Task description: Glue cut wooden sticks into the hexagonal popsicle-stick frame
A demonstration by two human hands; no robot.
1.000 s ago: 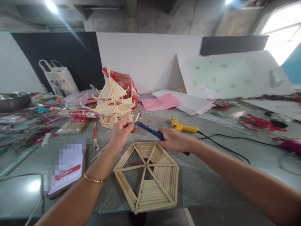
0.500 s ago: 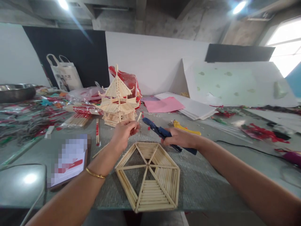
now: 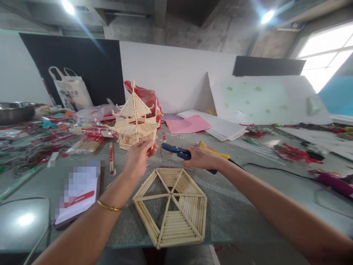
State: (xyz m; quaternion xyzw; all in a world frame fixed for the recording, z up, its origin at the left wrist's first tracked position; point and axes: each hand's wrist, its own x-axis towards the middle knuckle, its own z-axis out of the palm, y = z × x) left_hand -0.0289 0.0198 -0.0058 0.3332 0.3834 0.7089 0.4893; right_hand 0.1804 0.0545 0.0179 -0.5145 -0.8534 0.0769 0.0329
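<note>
My left hand (image 3: 139,156) is closed in a pinch on a short wooden stick (image 3: 153,142), mostly hidden by the fingers. Wrapped round the handles of dark blue hand shears (image 3: 176,150) is my right hand (image 3: 201,159); the head of the shears points left, a short gap from my left fingertips. Below both hands lies an octagon-like wooden stick frame (image 3: 190,228) with spokes meeting at its centre. Some of its wedges are filled with rows of sticks, while those on the left are largely open. Behind my left hand stands a tiered stick pagoda (image 3: 135,127).
A yellow glue gun (image 3: 213,150) lies just behind my right hand, near a black cord (image 3: 275,169). To the left are a phone (image 3: 82,198), bagged sticks (image 3: 88,143) and a metal bowl (image 3: 16,113). Pink paper (image 3: 187,124) and white sheets (image 3: 226,129) lie at the back.
The shears have tilted flatter and come closer to my left hand. The stick in my left fingers shows less than before. The whole view has shifted slightly.
</note>
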